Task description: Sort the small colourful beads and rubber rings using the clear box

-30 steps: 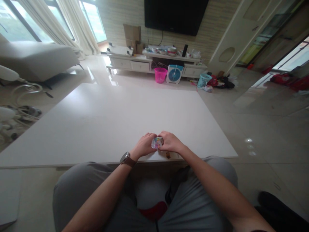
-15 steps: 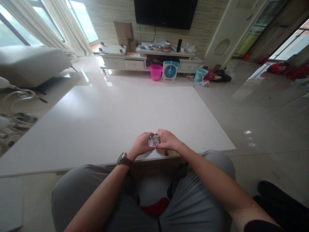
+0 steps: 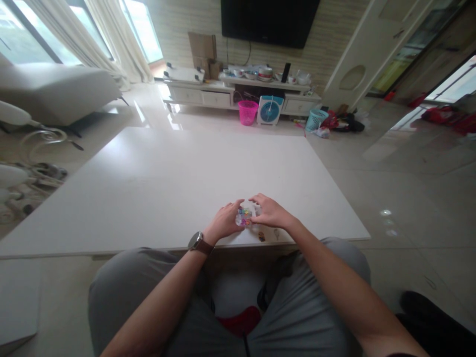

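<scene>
A small clear container (image 3: 244, 217) with several colourful bits, perhaps beads, is between my hands just above the near edge of the white table. My left hand (image 3: 225, 221) curls round its left side, thumb and fingers gripping it. My right hand (image 3: 273, 212) pinches a clear piece (image 3: 256, 211) at the container's right, which looks like its lid. Whether the two parts still touch, I cannot tell. Close to my right hand, a small brown and yellow item (image 3: 261, 236) and a small metal ring-like piece (image 3: 276, 233) lie on the table.
The large white table (image 3: 208, 168) stretches out in front of me, its near edge at my knees. Beyond it on the floor stand a pink basket (image 3: 248, 113), a blue fan (image 3: 269, 110) and a light blue basket (image 3: 316, 120) by a low white cabinet (image 3: 186, 95).
My right hand has shifted right, away from my left, with the clear lid-like piece. More of the container's colourful contents shows. The view has shifted slightly, and the ring-like piece now shows.
</scene>
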Motion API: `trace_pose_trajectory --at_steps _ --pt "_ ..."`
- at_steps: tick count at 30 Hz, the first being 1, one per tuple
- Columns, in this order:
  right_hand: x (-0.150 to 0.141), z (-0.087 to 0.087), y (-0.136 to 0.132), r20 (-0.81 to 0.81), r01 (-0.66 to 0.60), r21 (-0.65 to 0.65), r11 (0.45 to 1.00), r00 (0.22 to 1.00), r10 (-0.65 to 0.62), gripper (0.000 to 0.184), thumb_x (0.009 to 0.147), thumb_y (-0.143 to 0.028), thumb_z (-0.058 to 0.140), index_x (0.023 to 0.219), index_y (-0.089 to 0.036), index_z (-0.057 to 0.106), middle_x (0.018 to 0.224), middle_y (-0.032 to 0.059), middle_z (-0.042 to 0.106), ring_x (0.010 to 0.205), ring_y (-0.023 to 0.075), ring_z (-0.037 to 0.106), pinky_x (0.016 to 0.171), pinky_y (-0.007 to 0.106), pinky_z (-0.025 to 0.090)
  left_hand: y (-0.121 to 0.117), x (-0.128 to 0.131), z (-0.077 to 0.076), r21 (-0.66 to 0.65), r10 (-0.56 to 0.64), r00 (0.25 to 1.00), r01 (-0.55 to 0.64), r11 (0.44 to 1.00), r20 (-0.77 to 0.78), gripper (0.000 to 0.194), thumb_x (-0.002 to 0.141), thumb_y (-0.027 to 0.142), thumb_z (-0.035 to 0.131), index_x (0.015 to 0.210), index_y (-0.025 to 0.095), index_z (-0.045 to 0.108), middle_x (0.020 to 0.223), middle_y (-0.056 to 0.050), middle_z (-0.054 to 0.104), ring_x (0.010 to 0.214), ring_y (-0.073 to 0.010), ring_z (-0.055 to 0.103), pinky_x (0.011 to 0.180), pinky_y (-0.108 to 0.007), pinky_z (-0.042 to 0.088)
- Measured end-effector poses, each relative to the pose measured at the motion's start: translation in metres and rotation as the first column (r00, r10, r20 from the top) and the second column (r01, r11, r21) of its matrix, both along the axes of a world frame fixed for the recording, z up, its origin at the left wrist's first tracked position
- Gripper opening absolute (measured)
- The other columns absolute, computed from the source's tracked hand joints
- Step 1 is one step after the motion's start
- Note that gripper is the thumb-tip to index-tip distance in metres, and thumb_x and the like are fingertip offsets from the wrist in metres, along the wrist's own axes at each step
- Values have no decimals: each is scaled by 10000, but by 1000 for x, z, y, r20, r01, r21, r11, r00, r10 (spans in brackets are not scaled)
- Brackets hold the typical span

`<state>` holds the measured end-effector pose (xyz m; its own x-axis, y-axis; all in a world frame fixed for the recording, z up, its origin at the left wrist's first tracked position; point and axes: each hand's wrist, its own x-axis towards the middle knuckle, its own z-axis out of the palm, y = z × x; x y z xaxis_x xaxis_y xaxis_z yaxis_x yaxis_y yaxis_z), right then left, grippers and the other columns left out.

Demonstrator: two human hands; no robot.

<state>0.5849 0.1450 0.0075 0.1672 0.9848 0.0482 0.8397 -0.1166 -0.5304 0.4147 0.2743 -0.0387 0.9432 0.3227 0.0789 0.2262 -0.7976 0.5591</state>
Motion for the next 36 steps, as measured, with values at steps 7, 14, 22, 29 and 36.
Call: trace_pose_trajectory --at_steps 7,14,22,29,36 --pt "16 8 -4 17 182 -9 983 983 -182 275 965 -391 606 1068 -159 714 1060 82 702 902 167 641 837 259 459 2 -2 -6 -31 -14 1000 15 999 15 831 762 347 764 1482 231 366 1285 -96 659 1136 -284 605 966 -418 492" --pt "16 15 -3 121 184 -33 982 976 -178 337 1032 -401 499 929 -186 736 972 77 755 928 180 662 812 239 411 1 -2 -4 -28 -19 1000 18 999 -21 795 775 331 749 1474 221 387 1281 -105 650 1150 -295 595 972 -435 491" --pt "34 8 -5 258 398 -117 910 897 -359 191 956 -276 562 1099 -244 684 998 81 751 905 234 674 759 279 437 -1 -3 -1 -21 -21 999 20 1000 -26 743 790 316 722 1458 226 410 1285 -109 621 1161 -290 576 993 -443 485" --pt "50 -8 -1 184 413 -120 903 903 -389 465 857 -153 639 1316 -215 592 1148 92 725 1034 241 666 884 301 469 -1 -6 2 -7 -65 998 65 998 -3 751 755 224 725 1442 239 424 1336 -110 565 1203 -285 567 1030 -433 484" --pt "55 -24 0 202 406 -190 894 907 -369 515 833 -156 611 1346 -197 577 1156 87 696 1029 221 648 902 288 466 3 -9 5 -20 -96 995 96 995 22 778 749 174 709 1461 230 401 1333 -101 570 1252 -277 553 1079 -418 467"
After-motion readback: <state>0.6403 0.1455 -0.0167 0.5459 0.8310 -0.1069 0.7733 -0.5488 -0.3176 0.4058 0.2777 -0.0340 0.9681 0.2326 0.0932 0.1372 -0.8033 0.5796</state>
